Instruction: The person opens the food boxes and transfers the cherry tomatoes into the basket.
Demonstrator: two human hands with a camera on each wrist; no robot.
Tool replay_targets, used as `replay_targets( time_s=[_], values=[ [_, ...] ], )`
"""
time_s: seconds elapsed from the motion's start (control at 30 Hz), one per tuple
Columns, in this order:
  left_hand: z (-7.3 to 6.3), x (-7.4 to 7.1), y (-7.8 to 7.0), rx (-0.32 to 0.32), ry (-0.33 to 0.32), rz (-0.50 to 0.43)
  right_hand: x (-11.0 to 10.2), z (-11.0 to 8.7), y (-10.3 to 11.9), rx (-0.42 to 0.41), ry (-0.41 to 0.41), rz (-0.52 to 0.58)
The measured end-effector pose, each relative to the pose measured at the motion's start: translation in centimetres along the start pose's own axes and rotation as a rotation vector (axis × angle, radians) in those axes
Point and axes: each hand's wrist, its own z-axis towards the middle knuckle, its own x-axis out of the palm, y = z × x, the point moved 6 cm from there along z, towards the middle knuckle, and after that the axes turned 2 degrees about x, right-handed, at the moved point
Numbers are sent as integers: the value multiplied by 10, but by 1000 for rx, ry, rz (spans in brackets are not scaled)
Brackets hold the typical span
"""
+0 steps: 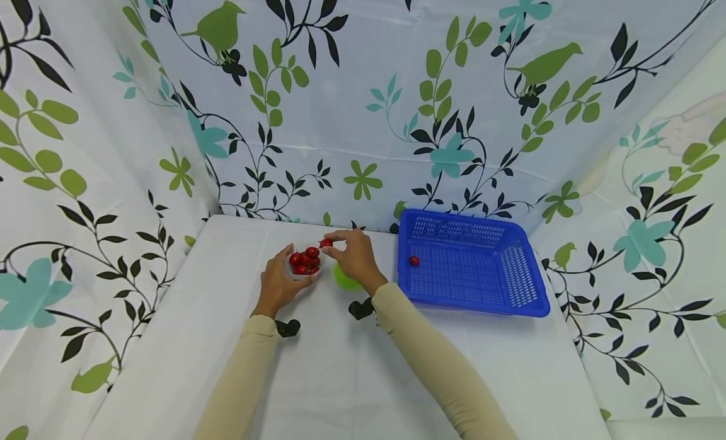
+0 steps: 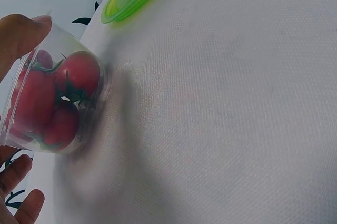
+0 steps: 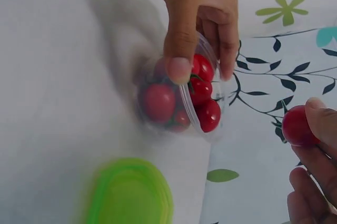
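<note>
My left hand (image 1: 279, 282) grips a clear plastic cup (image 3: 188, 107) around its rim, thumb on the near side and fingers on the far side. Inside are several red cherry tomatoes (image 1: 306, 261) with green stems. Just right of the cup's mouth, my right hand (image 1: 358, 258) pinches one cherry tomato (image 3: 297, 125) between thumb and fingers, its green stem pointing toward the cup. Partly under the right hand in the head view, a bright green lid (image 1: 344, 278) lies on the table. The left wrist view shows the cup's clear wall (image 2: 96, 126) close over its shadow.
A blue perforated basket (image 1: 533, 263) stands at the right of the white table (image 1: 317, 377). One cherry tomato (image 1: 414, 261) lies in it, near its left side. A patterned curtain (image 1: 340, 112) hangs behind the table and along both sides.
</note>
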Motion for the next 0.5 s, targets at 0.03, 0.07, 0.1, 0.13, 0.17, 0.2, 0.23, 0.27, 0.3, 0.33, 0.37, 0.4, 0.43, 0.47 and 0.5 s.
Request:
replay_targets(
  time_s=[0.03, 0.07, 0.1, 0.13, 0.17, 0.2, 0.23, 0.27, 0.3, 0.33, 0.37, 0.4, 0.43, 0.47, 0.5],
  values=[
    [0, 0, 0, 0, 1, -2, -2, 0, -1, 4, -1, 8],
    [0, 0, 0, 1, 1, -2, -5, 0, -2, 6, -3, 21],
    [0, 0, 0, 3, 1, -4, -8, 0, -2, 8, -7, 36],
    [0, 0, 0, 5, 1, -4, -10, 0, -3, 9, -11, 43],
    [0, 0, 0, 7, 0, -3, -13, 0, -4, 9, -14, 51],
    [0, 0, 0, 9, -1, -2, -15, -1, -5, 5, -18, 65],
    [0, 0, 0, 10, -1, -1, -18, -1, -5, 1, -22, 69],
    [0, 0, 0, 11, 0, -1, -20, -1, -6, -2, -26, 73],
    [-1, 0, 0, 12, 0, -2, -23, -1, -6, -6, -30, 75],
    [-1, 0, 0, 12, 0, -2, -25, -1, -7, -9, -34, 75],
    [-1, 0, 0, 11, 0, -3, -27, -2, -7, -12, -38, 78],
    [-1, 0, 0, 11, -1, -3, -30, -2, -8, -14, -42, 79],
    [-1, 0, 0, 11, -1, -5, -32, -3, -9, -11, -45, 73],
    [-1, 0, 0, 10, -1, -6, -34, -3, -10, -6, -47, 76],
    [0, 0, 0, 9, -1, -5, -36, -4, -11, -4, -53, 76]
  ],
)
